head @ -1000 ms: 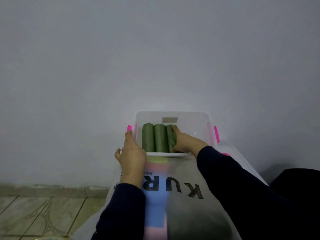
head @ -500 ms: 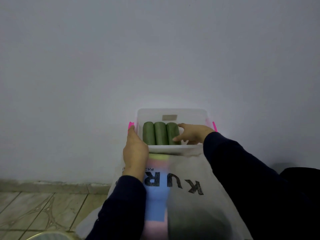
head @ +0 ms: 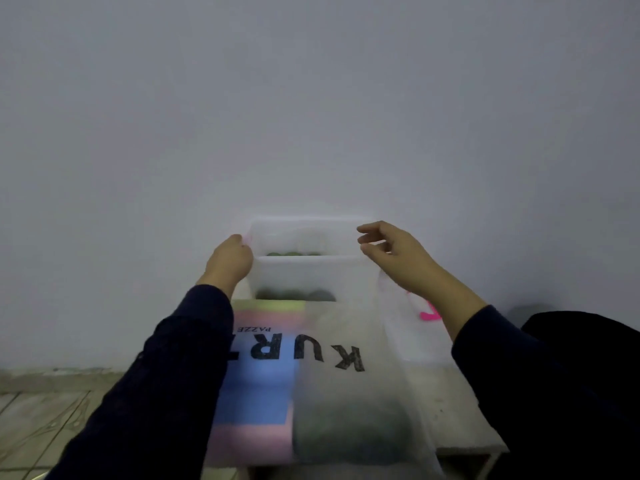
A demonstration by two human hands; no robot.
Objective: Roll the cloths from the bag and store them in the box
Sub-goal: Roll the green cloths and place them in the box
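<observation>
A clear plastic box [head: 308, 275] stands against the wall at the far end of the table. The green rolled cloths [head: 294, 253] inside show only as tops over its near rim. My left hand [head: 229, 260] grips the box's left edge. My right hand [head: 393, 254] hovers at the box's right side, fingers apart and curled, holding nothing. In front lies a translucent white bag [head: 311, 375] printed with black letters; blue, pink, yellow and dark green cloths show through it.
The table edge [head: 485, 448] is at the lower right. A box lid with a pink clip [head: 431, 315] lies right of the box, under my right forearm. Tiled floor [head: 41, 420] is at the lower left, a plain wall behind.
My right hand has come out of the box and risen to its right side, letting go of the green roll. The view has dropped, so the box is seen more from the side.
</observation>
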